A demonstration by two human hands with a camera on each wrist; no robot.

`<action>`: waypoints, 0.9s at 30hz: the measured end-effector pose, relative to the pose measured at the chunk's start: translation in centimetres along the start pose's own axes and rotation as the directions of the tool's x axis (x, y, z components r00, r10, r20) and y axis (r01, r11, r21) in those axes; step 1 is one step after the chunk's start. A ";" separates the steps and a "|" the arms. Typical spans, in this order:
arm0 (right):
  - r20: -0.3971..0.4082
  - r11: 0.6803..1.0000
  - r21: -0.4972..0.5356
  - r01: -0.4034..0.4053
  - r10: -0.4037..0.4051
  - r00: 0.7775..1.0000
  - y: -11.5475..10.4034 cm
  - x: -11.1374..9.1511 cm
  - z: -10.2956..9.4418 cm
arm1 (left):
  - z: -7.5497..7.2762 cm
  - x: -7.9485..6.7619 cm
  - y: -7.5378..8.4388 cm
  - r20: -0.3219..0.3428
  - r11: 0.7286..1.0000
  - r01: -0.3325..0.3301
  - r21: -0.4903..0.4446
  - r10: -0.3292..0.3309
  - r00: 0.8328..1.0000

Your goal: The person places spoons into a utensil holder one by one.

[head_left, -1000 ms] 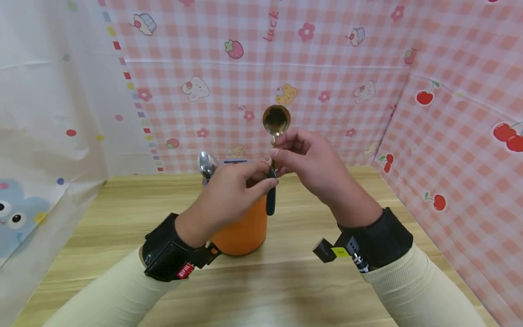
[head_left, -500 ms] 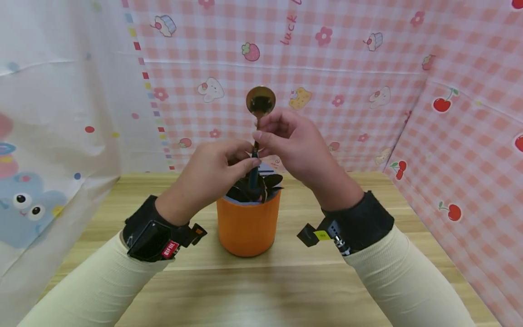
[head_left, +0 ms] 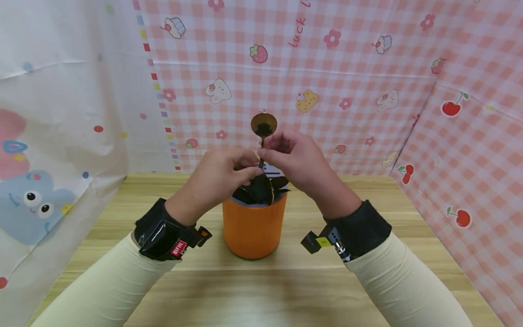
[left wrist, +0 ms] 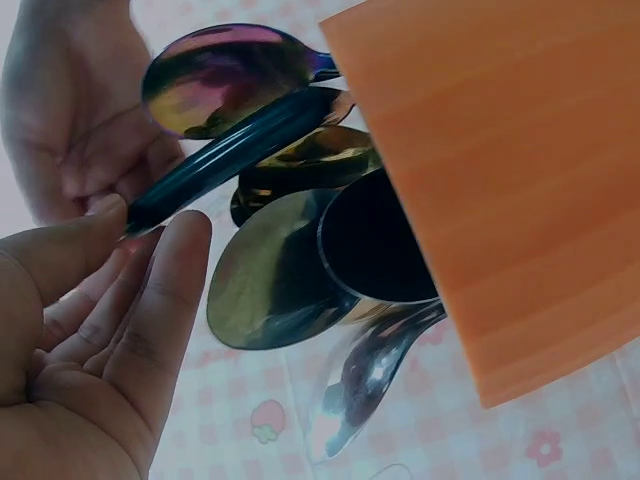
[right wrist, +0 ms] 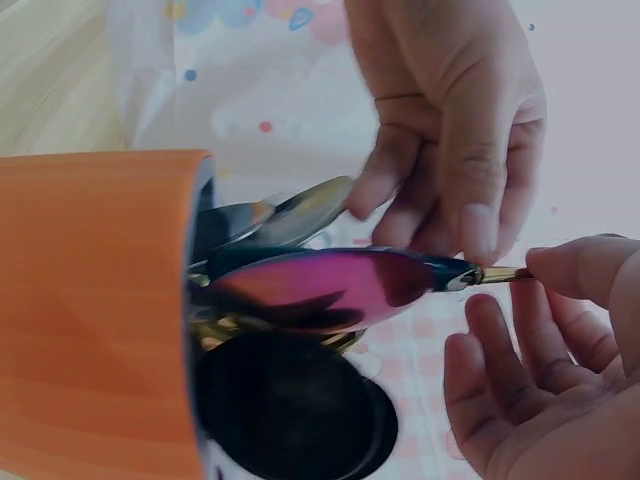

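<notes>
Bowl up, a gold spoon (head_left: 263,125) with a dark green handle (left wrist: 240,150) stands upright over the orange holder (head_left: 253,231). The handle's lower end reaches in among the spoons at the holder's mouth. My right hand (head_left: 304,165) pinches the gold neck (right wrist: 507,273) between thumb and fingers, just under the bowl. Lower down, my left hand (head_left: 218,177) pinches the upper end of the handle with thumb and forefinger. Several spoons fill the holder, among them a magenta-gold one (right wrist: 320,290), a black one (right wrist: 285,405) and a silver one (left wrist: 370,385).
The holder stands on a wooden table (head_left: 229,295). A pink checked cloth (head_left: 278,81) with printed figures hangs behind it and along the right side. At the left hangs a white cloth (head_left: 73,91).
Both hands first carried the spoon left over the holder, then lowered it, so its handle now sinks among the other spoons. The head view has shifted slightly.
</notes>
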State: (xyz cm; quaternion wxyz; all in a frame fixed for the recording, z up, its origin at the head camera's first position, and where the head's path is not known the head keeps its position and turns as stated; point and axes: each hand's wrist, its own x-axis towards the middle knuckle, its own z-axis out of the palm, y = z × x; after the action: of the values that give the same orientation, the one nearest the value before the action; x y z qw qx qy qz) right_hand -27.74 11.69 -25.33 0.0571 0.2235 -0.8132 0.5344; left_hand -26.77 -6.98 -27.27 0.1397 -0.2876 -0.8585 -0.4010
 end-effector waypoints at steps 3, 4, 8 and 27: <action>0.012 0.999 -0.027 -0.029 0.029 1.000 0.5 0.0 0.1 | -0.2 -0.1 0.0 0.010 0.998 0.043 -0.040 -0.043 0.999; 0.016 0.999 -0.030 -0.035 0.035 0.999 0.6 0.0 0.1 | -0.2 -0.1 0.0 0.015 0.997 0.061 -0.049 -0.060 0.998; 0.011 0.999 -0.041 -0.033 0.034 0.999 1.1 -0.1 0.0 | -0.3 -0.3 -0.1 0.013 0.994 0.093 -0.059 -0.093 0.996; -0.073 0.994 -0.070 -0.087 0.082 0.994 2.1 -2.2 -1.9 | -1.8 -2.0 -1.5 -0.136 0.996 0.090 -0.007 -0.091 0.987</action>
State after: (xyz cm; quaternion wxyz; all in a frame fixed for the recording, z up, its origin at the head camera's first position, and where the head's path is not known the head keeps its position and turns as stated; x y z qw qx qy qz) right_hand -26.90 14.78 -27.01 0.0712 0.1678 -0.8382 0.5139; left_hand -26.07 -9.88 -27.99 0.1795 -0.2204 -0.8590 -0.4258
